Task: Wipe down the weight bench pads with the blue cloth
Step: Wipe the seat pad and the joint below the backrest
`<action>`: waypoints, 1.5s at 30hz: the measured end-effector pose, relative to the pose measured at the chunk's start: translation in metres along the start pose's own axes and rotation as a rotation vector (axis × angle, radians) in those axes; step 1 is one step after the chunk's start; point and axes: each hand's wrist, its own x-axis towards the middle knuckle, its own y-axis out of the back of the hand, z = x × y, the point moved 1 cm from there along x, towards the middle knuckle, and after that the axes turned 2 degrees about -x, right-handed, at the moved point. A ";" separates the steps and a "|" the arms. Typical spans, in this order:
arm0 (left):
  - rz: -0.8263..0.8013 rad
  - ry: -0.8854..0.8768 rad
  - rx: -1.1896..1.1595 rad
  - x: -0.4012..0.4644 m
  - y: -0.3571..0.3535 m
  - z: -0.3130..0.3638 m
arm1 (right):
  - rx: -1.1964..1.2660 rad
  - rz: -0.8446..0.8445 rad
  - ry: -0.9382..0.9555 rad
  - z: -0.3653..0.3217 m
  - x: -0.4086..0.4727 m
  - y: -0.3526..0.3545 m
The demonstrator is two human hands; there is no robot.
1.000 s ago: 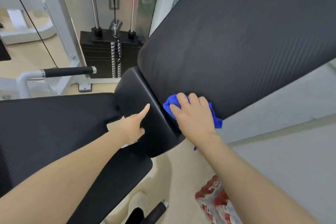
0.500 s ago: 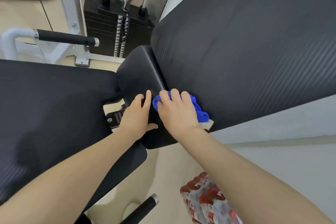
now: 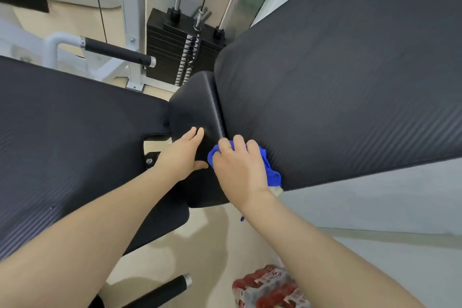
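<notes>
The left hand (image 3: 184,157), pointing one finger a second ago, now lies flat on the small middle pad (image 3: 197,110). The right hand (image 3: 240,170) has slid the blue cloth (image 3: 271,172) closer beside it.

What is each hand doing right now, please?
Left hand: open, flat on the small middle pad, holding nothing.
Right hand: closed on the blue cloth, pressing it to the back pad.
</notes>
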 end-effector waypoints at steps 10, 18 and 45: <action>-0.056 -0.013 0.016 -0.007 -0.005 -0.018 | 0.150 0.049 -0.129 0.010 0.037 0.008; 0.049 -0.089 0.250 0.034 0.062 -0.040 | 0.103 0.078 -0.122 0.018 0.081 0.014; -0.014 -0.273 -0.032 0.116 0.090 -0.052 | 0.232 -0.113 -0.230 0.020 0.179 0.024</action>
